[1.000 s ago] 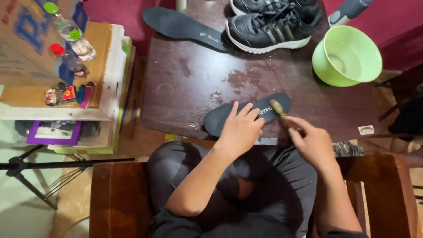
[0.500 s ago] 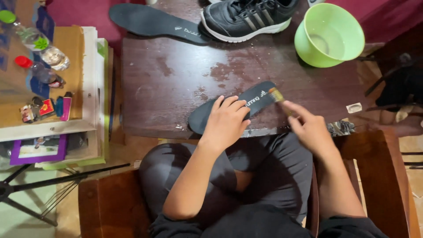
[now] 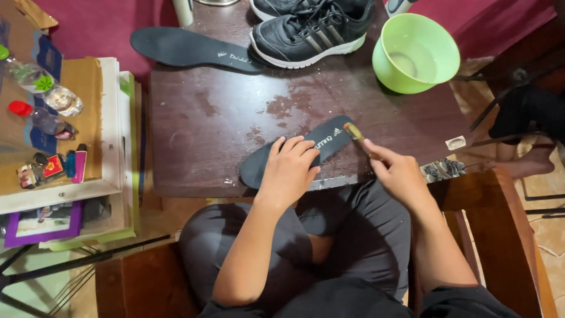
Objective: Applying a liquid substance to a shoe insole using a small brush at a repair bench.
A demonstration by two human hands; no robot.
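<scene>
Dark insole flat at table edge

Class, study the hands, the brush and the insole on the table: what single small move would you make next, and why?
Probably draw the brush along the insole toward the left hand. Its bristles sit at the far end of the insole, the right hand has a grip on its handle, and the left hand presses the insole flat on the table, so most of it lies unbrushed ahead.

A home room: worn wooden table, cluttered side shelf with bottles, tiled floor.
</scene>
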